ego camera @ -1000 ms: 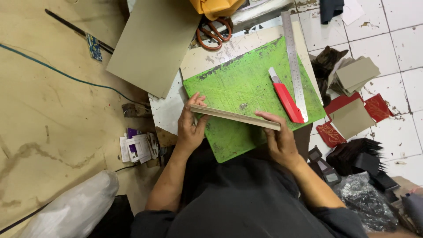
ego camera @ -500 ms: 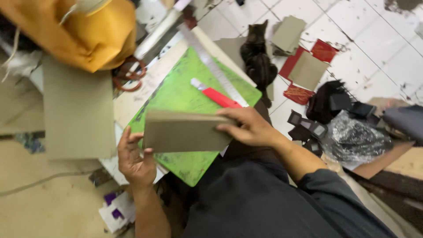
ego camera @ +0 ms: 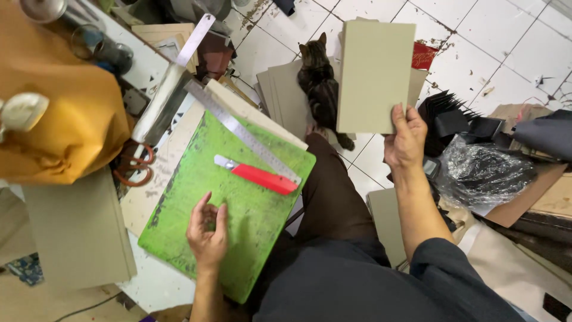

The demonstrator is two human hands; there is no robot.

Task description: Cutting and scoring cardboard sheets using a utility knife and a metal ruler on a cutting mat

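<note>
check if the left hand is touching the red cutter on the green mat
Apart. The head view shows the left hand resting on the green mat, with bare mat between its fingertips and the red cutter.

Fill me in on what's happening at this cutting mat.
A seated person holds a grey cardboard sheet up in the right hand, out over the tiled floor above a tabby cat. The left hand rests empty on the green cutting mat on their lap. A red utility knife and a steel ruler lie on the mat.
</note>
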